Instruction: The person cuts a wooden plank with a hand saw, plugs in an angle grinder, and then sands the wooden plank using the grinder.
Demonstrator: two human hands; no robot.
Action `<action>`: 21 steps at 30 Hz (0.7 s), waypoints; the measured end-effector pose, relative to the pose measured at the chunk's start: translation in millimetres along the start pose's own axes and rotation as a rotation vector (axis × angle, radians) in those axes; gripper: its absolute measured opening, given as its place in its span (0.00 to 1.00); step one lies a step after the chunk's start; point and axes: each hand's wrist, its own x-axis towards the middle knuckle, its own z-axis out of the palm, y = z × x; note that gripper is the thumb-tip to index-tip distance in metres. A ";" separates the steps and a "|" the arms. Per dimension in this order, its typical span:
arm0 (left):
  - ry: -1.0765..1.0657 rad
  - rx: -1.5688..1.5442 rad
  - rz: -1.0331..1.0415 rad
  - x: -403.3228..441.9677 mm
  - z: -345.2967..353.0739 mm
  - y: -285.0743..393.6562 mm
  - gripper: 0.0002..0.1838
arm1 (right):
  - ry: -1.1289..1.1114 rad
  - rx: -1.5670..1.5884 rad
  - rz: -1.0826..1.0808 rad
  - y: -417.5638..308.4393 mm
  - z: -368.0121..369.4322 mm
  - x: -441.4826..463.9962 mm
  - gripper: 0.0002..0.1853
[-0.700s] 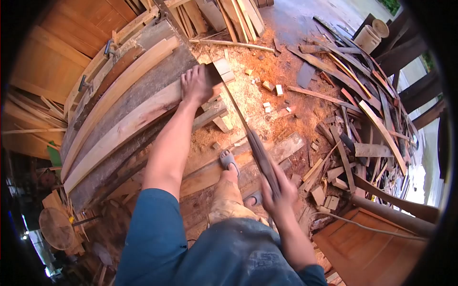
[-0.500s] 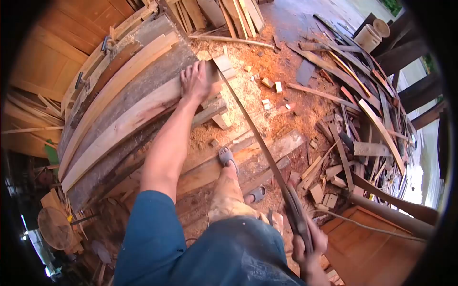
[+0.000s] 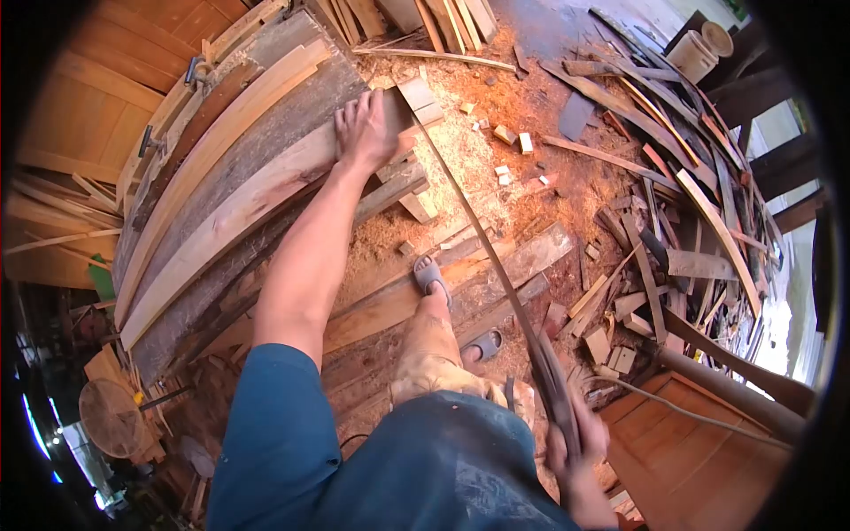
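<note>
Saw [image 3: 512, 292] drawn back toward you

In the head view, your right grip [image 3: 583, 439], grasping the saw's near end, has come back toward your body, while your left grip [image 3: 365, 137] has stayed on the far end of the board [image 3: 226, 217]. That reads as a finished pull stroke, the cut probably incomplete. Your left fingers lie across the board; whether they clench its edge, you cannot tell. The board rests on the dark tabletop [image 3: 283, 124], pale, bowed-looking, with a pinkish patch; the saw looks long, thin and dark
</note>
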 end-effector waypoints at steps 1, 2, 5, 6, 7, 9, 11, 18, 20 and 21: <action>0.016 -0.009 -0.003 5.0 4.0 -0.9 0.50 | 0.018 -0.020 -0.026 -8.7 26.0 55.9 0.26; 0.024 -0.012 -0.011 3.5 8.0 -3.0 0.49 | 0.037 -0.041 -0.051 -17.5 51.9 111.6 0.23; 0.101 0.027 0.055 6.2 27.8 -19.9 0.45 | 0.180 0.094 -0.160 -41.7 104.5 206.6 0.21; 0.146 0.077 0.082 15.0 32.9 -23.1 0.45 | 0.153 0.112 -0.113 -49.0 98.3 206.2 0.22; 0.040 0.011 0.014 5.0 7.0 -4.8 0.47 | 0.117 0.123 -0.074 -53.9 94.4 205.7 0.22; 0.015 -0.022 0.024 -3.8 -13.4 6.2 0.49 | 0.192 0.023 -0.196 -9.5 74.2 124.9 0.24; -0.007 0.002 0.019 0.7 -8.6 2.2 0.53 | 0.034 0.022 -0.090 -10.2 23.1 34.3 0.25; 0.038 -0.003 0.013 0.8 2.4 -3.6 0.55 | 0.157 0.014 -0.253 7.6 76.8 133.5 0.24; 0.015 -0.024 0.012 -0.3 -8.7 -0.6 0.54 | 0.181 0.142 -0.201 -28.4 99.1 189.9 0.25; 0.022 -0.021 0.005 -3.6 -0.4 -2.5 0.54 | 0.165 0.160 -0.191 -32.3 97.9 183.7 0.25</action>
